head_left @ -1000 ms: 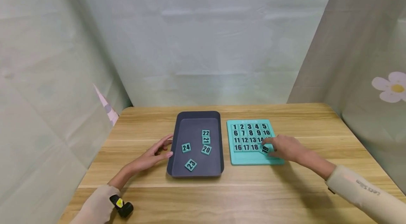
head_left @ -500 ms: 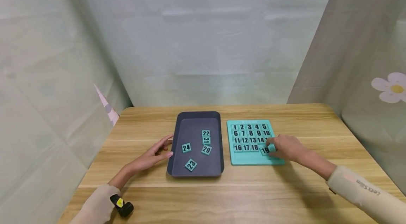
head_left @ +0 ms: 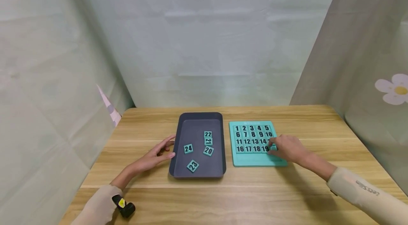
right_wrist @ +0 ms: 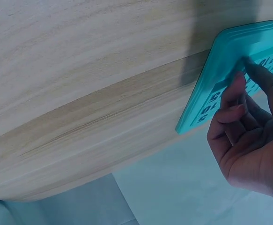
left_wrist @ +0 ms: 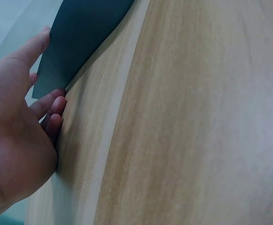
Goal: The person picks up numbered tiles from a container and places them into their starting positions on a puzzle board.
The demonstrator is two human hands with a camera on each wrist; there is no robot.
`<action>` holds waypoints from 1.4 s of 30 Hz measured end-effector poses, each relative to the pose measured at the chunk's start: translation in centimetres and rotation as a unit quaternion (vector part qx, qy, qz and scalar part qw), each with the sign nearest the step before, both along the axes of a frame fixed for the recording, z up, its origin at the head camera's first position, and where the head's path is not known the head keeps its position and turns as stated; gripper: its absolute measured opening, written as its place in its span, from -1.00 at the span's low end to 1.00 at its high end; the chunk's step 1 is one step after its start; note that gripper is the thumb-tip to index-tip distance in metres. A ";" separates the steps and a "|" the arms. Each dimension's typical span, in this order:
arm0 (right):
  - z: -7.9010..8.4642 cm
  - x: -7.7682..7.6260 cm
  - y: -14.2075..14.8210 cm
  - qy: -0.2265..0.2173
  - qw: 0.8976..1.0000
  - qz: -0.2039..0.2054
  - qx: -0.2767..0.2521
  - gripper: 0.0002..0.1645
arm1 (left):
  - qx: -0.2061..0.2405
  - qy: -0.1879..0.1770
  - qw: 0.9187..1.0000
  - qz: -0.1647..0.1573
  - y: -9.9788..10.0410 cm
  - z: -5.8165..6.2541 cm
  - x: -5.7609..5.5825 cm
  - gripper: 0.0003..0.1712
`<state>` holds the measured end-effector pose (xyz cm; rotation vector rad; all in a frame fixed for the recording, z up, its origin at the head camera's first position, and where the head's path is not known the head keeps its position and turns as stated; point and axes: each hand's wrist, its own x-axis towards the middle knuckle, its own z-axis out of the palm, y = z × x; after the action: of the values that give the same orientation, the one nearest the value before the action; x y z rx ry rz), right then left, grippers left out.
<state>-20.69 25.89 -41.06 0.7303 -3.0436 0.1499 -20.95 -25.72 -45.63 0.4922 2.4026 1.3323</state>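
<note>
In the head view a teal number board (head_left: pixel 251 162) carries rows of numbered tiles, 1 to 19. My right hand (head_left: pixel 288 148) reaches over its right side, thumb and index finger at the tile 19 (head_left: pixel 264 149), which sits flat and straight after 18. Those fingers partly cover the tile 15. The right wrist view shows the right hand (right_wrist: pixel 253 145) with its thumb and index tips close together on the board (right_wrist: pixel 230 47). My left hand (head_left: pixel 156 155) rests its loosely bent fingers and thumb against the left wall of a dark tray (head_left: pixel 196 125), also seen in the left wrist view.
Inside the tray lie loose tiles: 22 (head_left: pixel 208 134), 21 (head_left: pixel 208 141), 20 (head_left: pixel 208 151), 24 (head_left: pixel 188 148) and 23 (head_left: pixel 192 166). Tray and board stand side by side on a wooden table (head_left: pixel 204 200), with pale cloth (head_left: pixel 216 40) hanging behind.
Tile 19 was tilted at the end of its row; the right fingers have turned it straight and set it level beside 18. The left hand keeps its place at the tray.
</note>
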 end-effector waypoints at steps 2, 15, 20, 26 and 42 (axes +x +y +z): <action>0.0 0.0 0.1 -0.002 1.000 -0.002 -0.003 -0.76 | 0.002 -0.006 1.000 0.003 0.0 0.0 0.0 -0.21; 2.9 -1.3 -4.0 0.011 0.998 0.042 -0.044 -0.81 | 0.015 0.004 1.000 -0.009 -0.3 0.1 0.0 -0.21; 3.9 -1.5 -8.6 -0.010 0.996 0.066 -0.058 -0.81 | 0.009 -0.003 1.000 -0.005 -0.3 -0.1 -0.1 -0.20; 3.0 -1.3 -14.3 -0.051 0.988 0.103 -0.104 -0.79 | 0.010 0.004 1.000 -0.004 -0.2 -0.4 -0.2 -0.21; -0.3 -1.2 -18.7 0.019 0.996 0.091 0.014 -0.52 | 0.015 0.005 1.000 0.002 0.9 -0.2 0.2 -0.20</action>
<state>-21.88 7.22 -41.35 1.0014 -2.9456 0.0943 -20.77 -24.86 -45.84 0.5034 2.3974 1.3724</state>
